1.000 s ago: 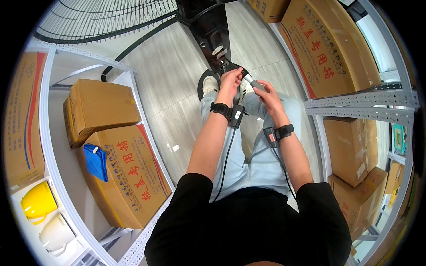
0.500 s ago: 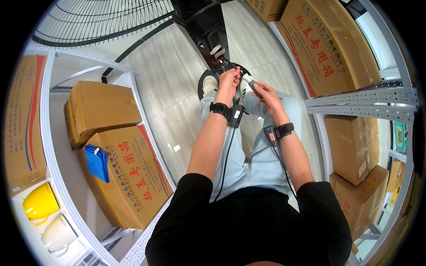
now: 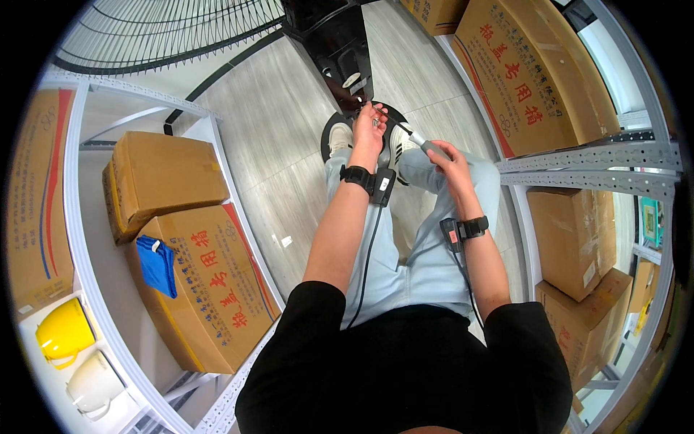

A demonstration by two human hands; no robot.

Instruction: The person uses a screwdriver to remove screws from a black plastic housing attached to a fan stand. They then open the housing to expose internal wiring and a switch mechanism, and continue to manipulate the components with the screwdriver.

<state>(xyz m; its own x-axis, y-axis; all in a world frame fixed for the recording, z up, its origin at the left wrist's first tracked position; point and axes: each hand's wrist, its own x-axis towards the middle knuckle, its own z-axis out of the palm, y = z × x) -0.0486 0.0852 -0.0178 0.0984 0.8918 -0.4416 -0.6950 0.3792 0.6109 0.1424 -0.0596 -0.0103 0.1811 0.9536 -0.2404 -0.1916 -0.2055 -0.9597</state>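
Observation:
My left hand (image 3: 368, 129) is at the lower part of a black fan stand (image 3: 334, 61), its fingers curled round a small thing I cannot make out clearly. Just right of it, my right hand (image 3: 452, 165) grips a grey-and-silver screwdriver-like tool (image 3: 426, 143), whose thin dark shaft points up and left toward the stand. A round black base (image 3: 330, 116) lies under the stand, around my white shoes (image 3: 340, 136). Black devices with cables are strapped on both wrists.
The wire fan cage (image 3: 166, 32) spans the top left. Metal shelving (image 3: 622, 155) on both sides holds cardboard boxes (image 3: 163, 173). On the left are a folded blue cloth (image 3: 155, 264), a yellow mug (image 3: 63, 333) and a white mug (image 3: 94, 383).
My right hand and the tool have moved right and slightly down, away from my left hand. My left hand has moved slightly up toward the stand.

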